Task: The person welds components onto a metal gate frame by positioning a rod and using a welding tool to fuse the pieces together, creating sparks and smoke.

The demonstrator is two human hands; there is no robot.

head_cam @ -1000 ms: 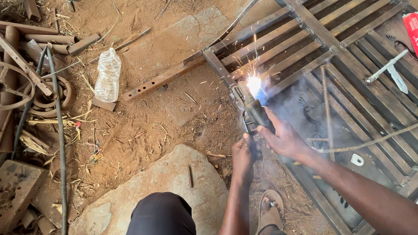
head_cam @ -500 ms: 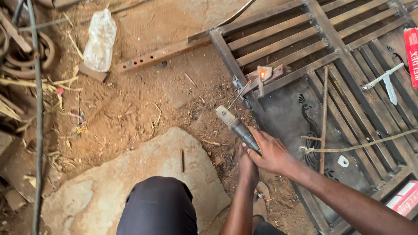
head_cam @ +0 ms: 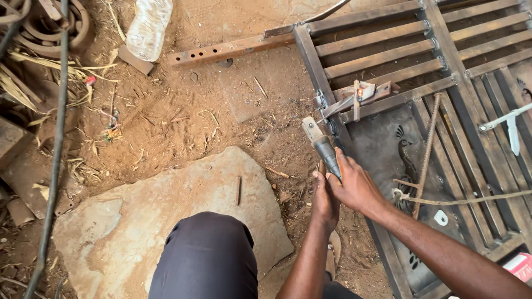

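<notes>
Both hands are wrapped around one tool. The right hand (head_cam: 354, 185) grips the dark handle of the welding tool (head_cam: 324, 149), and the left hand (head_cam: 324, 202) is closed around the lower end of that same handle, just under the right one. The two hands touch each other. The tool points up and a little to the left, and its grey tip is near the edge of the metal gate (head_cam: 388, 52).

The gate lies flat on the ground, with many long bars across it. A small metal piece (head_cam: 363, 94) sits on the gate's frame, just above the tool's tip, and one spot on it glows orange. A thin ridged rod (head_cam: 426, 149) lies across the gate to the right of the hands, with a rope (head_cam: 471, 198) running over it.

The person's knee (head_cam: 208, 254), in dark cloth, is bent over a big flat stone (head_cam: 166, 199) in the red dirt. A clear plastic bottle (head_cam: 148, 25) lies far off at the top left, beside a rusty bar with holes (head_cam: 230, 51). A black cable (head_cam: 55, 144) runs down the left side.
</notes>
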